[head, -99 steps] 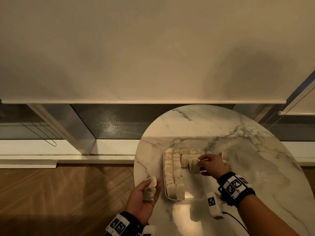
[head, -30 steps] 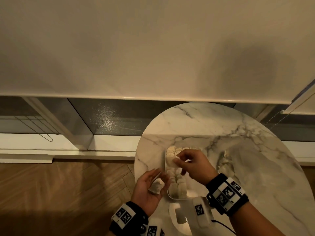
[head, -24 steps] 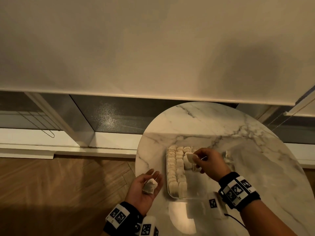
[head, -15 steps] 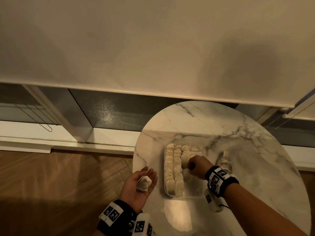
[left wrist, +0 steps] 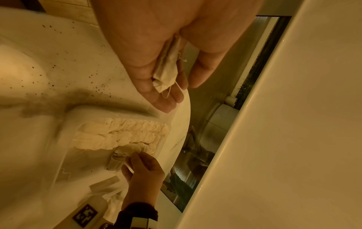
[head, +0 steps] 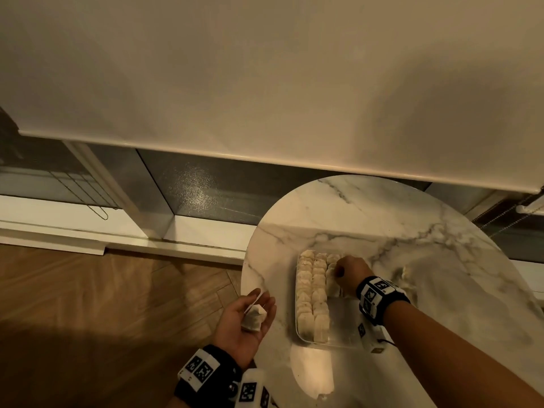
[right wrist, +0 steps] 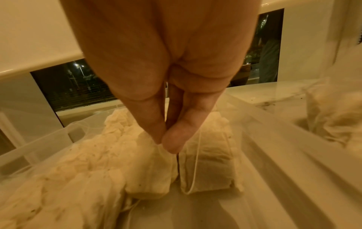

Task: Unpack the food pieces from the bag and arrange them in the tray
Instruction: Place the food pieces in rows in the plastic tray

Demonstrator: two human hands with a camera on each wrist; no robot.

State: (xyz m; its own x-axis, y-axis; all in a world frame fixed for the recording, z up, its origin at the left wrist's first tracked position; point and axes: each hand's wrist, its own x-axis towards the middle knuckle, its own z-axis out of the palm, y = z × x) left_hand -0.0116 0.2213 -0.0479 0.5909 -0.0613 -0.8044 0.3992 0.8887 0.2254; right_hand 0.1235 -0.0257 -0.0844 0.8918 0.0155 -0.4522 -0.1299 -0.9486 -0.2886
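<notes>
Fingers of the right hand [head: 348, 275] pinch a pale paper tea bag [right wrist: 152, 168] in the clear plastic tray [head: 338, 338]; the left hand [head: 244, 322] lies flat, carrying another bag [head: 253, 318].

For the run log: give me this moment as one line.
left hand: sachet lies in palm | right hand: pinches sachet into third row | tray: two full rows | bag: right of tray

There are no words or numbers to read anywhere. The wristbands [head: 379, 295] on both arms only have black-and-white square code patterns [head: 200, 369], and those are not letters.
</notes>
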